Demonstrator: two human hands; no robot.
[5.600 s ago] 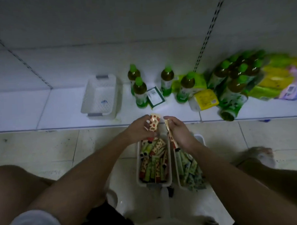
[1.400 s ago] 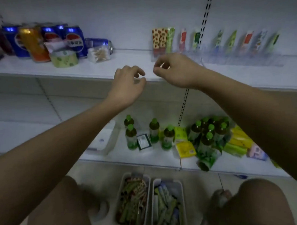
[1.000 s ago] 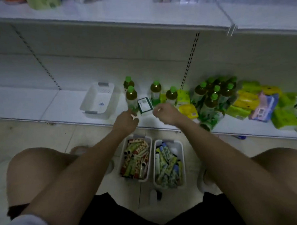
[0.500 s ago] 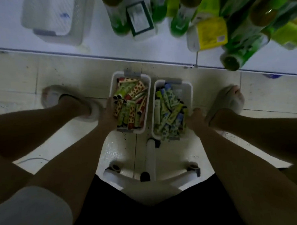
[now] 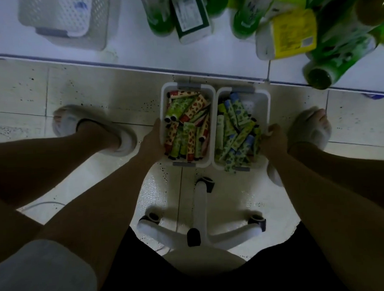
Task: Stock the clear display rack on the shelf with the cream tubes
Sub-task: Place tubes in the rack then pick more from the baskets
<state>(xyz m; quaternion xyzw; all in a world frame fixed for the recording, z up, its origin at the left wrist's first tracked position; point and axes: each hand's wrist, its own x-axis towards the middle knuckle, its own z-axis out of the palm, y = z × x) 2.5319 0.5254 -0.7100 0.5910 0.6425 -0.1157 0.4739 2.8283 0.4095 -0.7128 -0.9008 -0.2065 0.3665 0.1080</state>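
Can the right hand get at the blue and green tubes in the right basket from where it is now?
Probably yes. The right hand is already at the outer edge of the right basket, the basket is open on top, and nothing covers the blue and green tubes.

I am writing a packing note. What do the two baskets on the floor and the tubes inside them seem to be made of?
The baskets look like matte white moulded plastic: thin rims, rounded corners, a perforated floor in the right one. The tubes seem to be soft printed plastic, flattened at one end, many with dark caps; the dim light hides any sheen.
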